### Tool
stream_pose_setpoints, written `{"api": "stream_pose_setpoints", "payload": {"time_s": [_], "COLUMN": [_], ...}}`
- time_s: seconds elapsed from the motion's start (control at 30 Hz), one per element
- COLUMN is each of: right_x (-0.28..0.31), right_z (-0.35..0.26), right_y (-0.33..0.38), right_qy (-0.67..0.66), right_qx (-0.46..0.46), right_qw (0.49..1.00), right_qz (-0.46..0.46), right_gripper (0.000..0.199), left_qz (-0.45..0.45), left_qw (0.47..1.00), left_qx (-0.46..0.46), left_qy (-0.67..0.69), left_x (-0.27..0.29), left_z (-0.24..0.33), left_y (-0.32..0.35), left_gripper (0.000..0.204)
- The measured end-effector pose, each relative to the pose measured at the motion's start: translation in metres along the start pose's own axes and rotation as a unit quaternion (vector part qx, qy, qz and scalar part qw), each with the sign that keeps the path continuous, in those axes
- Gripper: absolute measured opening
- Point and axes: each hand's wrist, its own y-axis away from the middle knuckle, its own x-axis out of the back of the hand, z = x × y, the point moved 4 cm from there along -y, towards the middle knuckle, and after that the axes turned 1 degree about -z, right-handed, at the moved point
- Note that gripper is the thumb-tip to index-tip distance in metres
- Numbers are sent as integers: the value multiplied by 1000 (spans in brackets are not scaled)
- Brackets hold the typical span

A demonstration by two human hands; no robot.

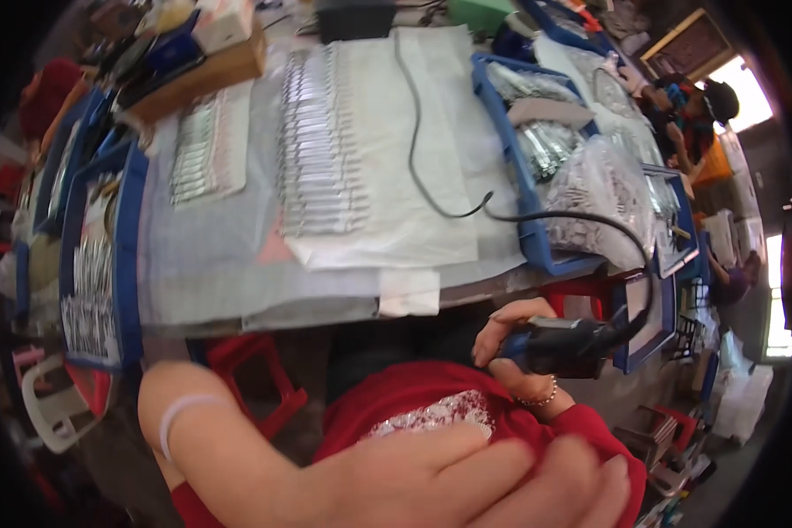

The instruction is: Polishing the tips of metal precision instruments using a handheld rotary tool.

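My right hand point(510, 341), a beaded bracelet at its wrist, is wrapped round a black cylindrical corded device point(559, 345) in front of the table's near edge. From the device's right end a black cable point(620, 227) loops up and back across the tabletop. Very close to the camera, my left hand point(449, 480) reaches across my red top, with a pale band on its wrist. Its fingers are stretched out and a little apart, slightly blurred, and nothing shows in them. On a white sheet point(414, 176) lies a long column of slim shiny metal pieces point(321, 150), side by side.
A shorter row of metal pieces point(198, 150) lies further left. Blue trays of metal parts flank the table: one tray point(132, 255) at left, another point(528, 220) at right beneath a clear plastic bag point(603, 198). A red stool point(255, 378) stands below. Other people sit beyond both sides.
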Motion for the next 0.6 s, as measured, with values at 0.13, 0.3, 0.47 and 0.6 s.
{"api": "stream_pose_setpoints", "payload": {"time_s": [0.13,0.3,0.47,0.6], "right_x": [-9,-11,-7,0], "right_z": [-6,-4,7,13], "right_y": [0,4,-1,-1], "right_qy": [-7,12,-24,-14], "right_qx": [12,35,70,76], "right_qw": [1000,999,997,993], "right_qz": [-14,-15,-14,89], "right_gripper": [49,51,54,57], "left_qz": [-214,-411,-423,-738], "left_qw": [973,909,903,663], "left_qx": [12,-20,69,116], "left_qy": [91,73,1,49], "left_x": [-6,-3,-36,-33], "left_z": [-8,-11,-8,-71], "left_y": [-5,-1,43,133], "left_gripper": [14,11,14,11]}}
